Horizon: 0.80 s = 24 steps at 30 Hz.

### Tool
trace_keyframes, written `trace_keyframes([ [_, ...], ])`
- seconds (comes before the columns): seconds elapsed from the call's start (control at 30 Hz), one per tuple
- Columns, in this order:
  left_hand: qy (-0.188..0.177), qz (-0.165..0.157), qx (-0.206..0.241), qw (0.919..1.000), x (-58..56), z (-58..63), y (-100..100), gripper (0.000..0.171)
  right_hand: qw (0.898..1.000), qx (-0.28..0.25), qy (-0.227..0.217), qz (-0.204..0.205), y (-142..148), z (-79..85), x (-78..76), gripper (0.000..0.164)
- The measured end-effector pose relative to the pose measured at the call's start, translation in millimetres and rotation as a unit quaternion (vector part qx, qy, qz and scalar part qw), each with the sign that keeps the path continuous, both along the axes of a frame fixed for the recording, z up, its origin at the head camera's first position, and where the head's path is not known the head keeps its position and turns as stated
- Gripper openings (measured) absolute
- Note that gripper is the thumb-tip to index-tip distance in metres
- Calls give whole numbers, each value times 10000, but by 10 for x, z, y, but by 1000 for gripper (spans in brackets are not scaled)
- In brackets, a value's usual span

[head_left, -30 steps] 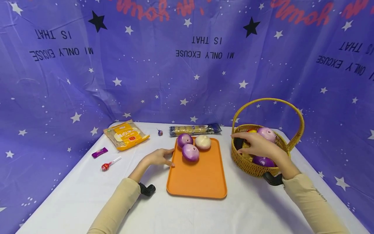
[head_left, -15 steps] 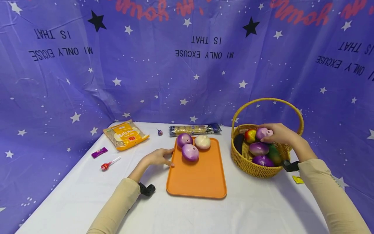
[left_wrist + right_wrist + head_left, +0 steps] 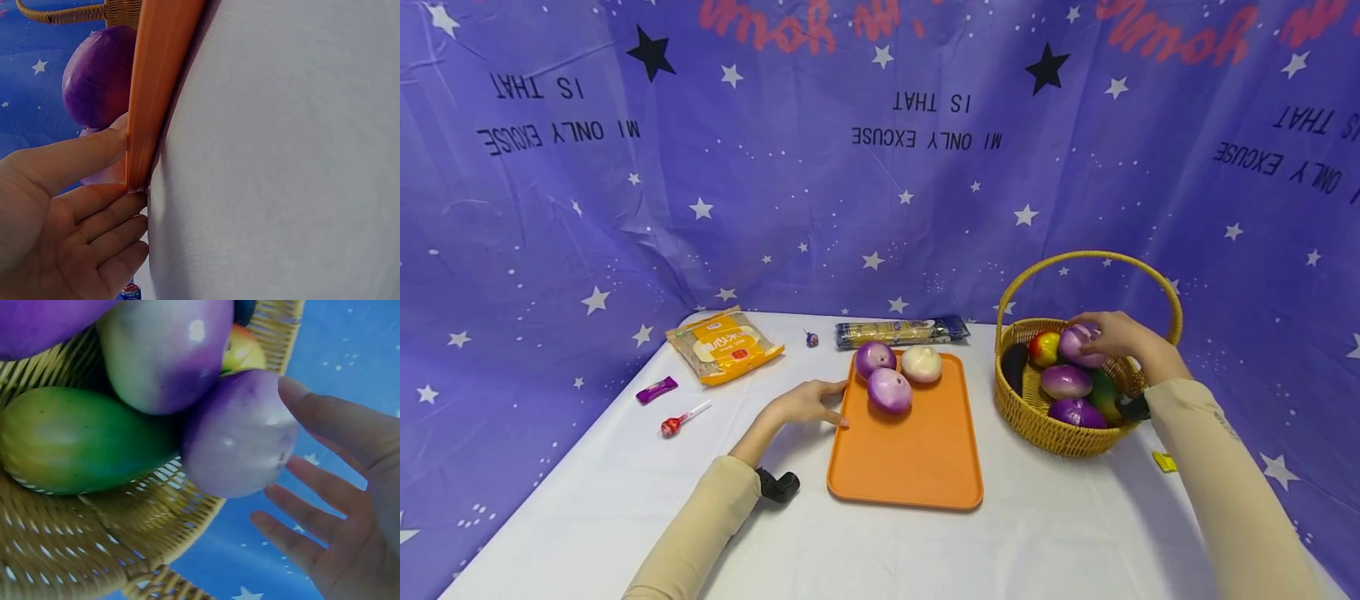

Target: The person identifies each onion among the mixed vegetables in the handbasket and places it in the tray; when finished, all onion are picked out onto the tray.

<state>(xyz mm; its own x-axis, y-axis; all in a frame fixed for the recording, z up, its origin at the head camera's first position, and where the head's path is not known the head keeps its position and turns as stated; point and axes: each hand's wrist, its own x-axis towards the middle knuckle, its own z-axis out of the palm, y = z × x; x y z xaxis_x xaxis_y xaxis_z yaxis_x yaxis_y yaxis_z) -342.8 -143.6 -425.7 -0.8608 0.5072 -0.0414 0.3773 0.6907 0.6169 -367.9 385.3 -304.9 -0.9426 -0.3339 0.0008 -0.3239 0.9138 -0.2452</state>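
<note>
My left hand (image 3: 805, 404) rests at the left side of an orange tray (image 3: 904, 467), thumb and fingertips at its rim. In the left wrist view the thumb (image 3: 75, 156) meets the tray's edge, with the other fingers loosely extended beside it. Three onions lie on the tray: a dark purple one (image 3: 875, 361), a lighter purple one (image 3: 889, 392) and a white one (image 3: 921, 365). Over the wicker basket (image 3: 1045, 433), my right hand (image 3: 1123, 337) touches a pale purple onion (image 3: 240, 434). Its thumb tip is on the onion's side, and its extended fingers sit along the edge.
Also in the basket are an eggplant (image 3: 1014, 367), a red-yellow fruit (image 3: 1043, 350), a green mango (image 3: 81, 440) and two more onions, under a tall handle (image 3: 1090, 255). Noodles (image 3: 898, 333), an orange food bag (image 3: 726, 346), a lollipop (image 3: 681, 421) and small sweets lie around.
My right hand has moved from the basket's left side to the onion at its back right. That onion has turned, showing more purple. The left hand and tray stay put.
</note>
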Motion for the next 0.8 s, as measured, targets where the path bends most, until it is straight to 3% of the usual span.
trace_keyframes([
  [0.47,9,55,-60,10000,4,5,11,81,9988,-303,-238,-298,165,-206,-187,66],
  [0.8,-5,56,-48,10000,6,7,9,80,9997,-103,201,-8,91,-115,-85,62],
])
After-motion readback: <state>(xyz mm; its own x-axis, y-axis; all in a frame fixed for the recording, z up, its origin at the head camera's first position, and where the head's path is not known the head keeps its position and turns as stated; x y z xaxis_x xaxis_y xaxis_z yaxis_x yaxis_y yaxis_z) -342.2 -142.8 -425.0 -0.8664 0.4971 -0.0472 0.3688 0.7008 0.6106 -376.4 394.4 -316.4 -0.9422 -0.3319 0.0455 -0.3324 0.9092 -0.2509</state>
